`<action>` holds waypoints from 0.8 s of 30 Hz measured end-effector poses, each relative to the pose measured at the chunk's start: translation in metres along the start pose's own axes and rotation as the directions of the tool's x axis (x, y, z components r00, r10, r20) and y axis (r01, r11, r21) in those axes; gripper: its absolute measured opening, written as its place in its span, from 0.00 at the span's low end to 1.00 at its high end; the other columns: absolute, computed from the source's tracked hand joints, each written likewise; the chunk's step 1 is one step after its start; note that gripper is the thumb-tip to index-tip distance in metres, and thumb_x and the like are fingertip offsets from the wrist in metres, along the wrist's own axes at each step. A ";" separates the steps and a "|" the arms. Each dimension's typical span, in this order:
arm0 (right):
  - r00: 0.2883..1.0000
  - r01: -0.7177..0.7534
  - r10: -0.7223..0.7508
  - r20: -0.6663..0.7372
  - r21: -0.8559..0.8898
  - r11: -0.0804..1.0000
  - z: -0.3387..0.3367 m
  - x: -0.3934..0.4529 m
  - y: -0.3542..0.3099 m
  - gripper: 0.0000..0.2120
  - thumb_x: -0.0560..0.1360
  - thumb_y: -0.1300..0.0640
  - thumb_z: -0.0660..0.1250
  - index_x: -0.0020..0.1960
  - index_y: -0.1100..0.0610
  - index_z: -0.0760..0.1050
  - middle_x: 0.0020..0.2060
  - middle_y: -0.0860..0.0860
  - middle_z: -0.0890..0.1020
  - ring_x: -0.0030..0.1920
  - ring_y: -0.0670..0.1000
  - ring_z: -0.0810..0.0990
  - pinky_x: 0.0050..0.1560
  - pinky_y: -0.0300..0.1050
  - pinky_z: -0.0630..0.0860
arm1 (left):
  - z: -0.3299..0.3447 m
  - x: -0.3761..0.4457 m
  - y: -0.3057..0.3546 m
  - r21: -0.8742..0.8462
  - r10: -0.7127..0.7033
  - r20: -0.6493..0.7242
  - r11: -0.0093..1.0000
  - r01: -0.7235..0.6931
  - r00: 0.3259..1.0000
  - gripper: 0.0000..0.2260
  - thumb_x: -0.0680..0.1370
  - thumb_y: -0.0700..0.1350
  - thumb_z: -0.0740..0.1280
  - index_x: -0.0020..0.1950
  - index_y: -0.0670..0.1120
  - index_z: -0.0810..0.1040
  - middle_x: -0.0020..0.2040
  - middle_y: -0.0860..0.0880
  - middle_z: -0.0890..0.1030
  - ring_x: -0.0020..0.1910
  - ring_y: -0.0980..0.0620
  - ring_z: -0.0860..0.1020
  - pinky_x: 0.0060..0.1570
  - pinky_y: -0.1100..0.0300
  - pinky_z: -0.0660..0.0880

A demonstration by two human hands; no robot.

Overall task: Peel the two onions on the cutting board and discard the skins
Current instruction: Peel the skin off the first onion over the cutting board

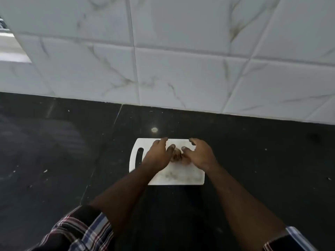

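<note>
Two round, papery onions (178, 156) — white board (181, 175)

A dark, near-black stone countertop (54, 151) with pale flecks fills the lower half of the view, meeting a white marbled tile wall along its far edge. A thin seam crosses the stone, running from about 12 o'clock down toward 7 o'clock. A white plastic cutting board (181, 175) lies flat directly on it near the middle, its slotted handle at the 9 o'clock end and its surface stained grey-brown. A small bright glint sits on the stone just beyond the board at 12 o'clock.
</note>
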State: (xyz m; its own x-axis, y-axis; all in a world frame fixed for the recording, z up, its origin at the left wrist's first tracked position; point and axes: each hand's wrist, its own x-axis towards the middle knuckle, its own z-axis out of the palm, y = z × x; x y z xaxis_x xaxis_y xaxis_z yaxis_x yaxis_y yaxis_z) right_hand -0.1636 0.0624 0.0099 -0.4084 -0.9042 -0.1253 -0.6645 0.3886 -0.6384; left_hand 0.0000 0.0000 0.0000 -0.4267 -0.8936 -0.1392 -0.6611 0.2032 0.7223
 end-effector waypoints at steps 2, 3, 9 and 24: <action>0.998 -0.004 0.001 0.058 0.052 0.999 0.010 -0.003 0.004 0.26 0.76 0.54 0.71 0.71 0.60 0.72 0.65 0.55 0.79 0.64 0.53 0.78 0.59 0.39 0.70 | 0.007 0.001 -0.004 -0.079 -0.073 0.045 0.994 0.076 0.996 0.24 0.82 0.57 0.60 0.76 0.47 0.68 0.69 0.42 0.74 0.64 0.47 0.75 0.61 0.57 0.70; 0.996 0.015 -0.020 0.084 0.065 0.998 0.017 -0.007 0.008 0.25 0.75 0.56 0.71 0.70 0.60 0.73 0.62 0.55 0.81 0.62 0.51 0.79 0.58 0.38 0.71 | 0.012 0.002 -0.009 -0.103 -0.094 0.079 0.989 0.102 0.992 0.25 0.81 0.57 0.61 0.75 0.48 0.69 0.67 0.42 0.75 0.60 0.47 0.77 0.59 0.57 0.72; 0.998 -0.013 0.035 -0.055 0.361 0.933 0.047 -0.018 0.031 0.23 0.70 0.56 0.78 0.63 0.52 0.77 0.57 0.45 0.82 0.55 0.42 0.80 0.60 0.35 0.75 | 0.018 0.000 -0.026 -0.341 -0.159 0.116 0.921 0.189 0.980 0.16 0.79 0.51 0.69 0.66 0.50 0.77 0.53 0.46 0.82 0.45 0.50 0.81 0.50 0.53 0.79; 0.996 0.056 -0.016 -0.090 0.471 0.881 0.053 -0.019 0.050 0.28 0.68 0.55 0.80 0.67 0.51 0.77 0.59 0.44 0.82 0.56 0.43 0.81 0.56 0.34 0.77 | 0.020 -0.016 -0.040 -0.557 -0.182 -0.002 0.817 0.150 0.983 0.17 0.79 0.44 0.70 0.68 0.51 0.78 0.55 0.46 0.80 0.48 0.51 0.84 0.51 0.57 0.81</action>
State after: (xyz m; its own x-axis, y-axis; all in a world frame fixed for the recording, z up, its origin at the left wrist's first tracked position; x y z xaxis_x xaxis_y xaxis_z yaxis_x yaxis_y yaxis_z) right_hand -0.1561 0.0895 -0.0598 -0.4523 -0.8907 -0.0464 -0.3136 0.2076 -0.9266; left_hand 0.0212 0.0137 -0.0405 -0.2977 -0.9165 -0.2671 -0.2607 -0.1911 0.9463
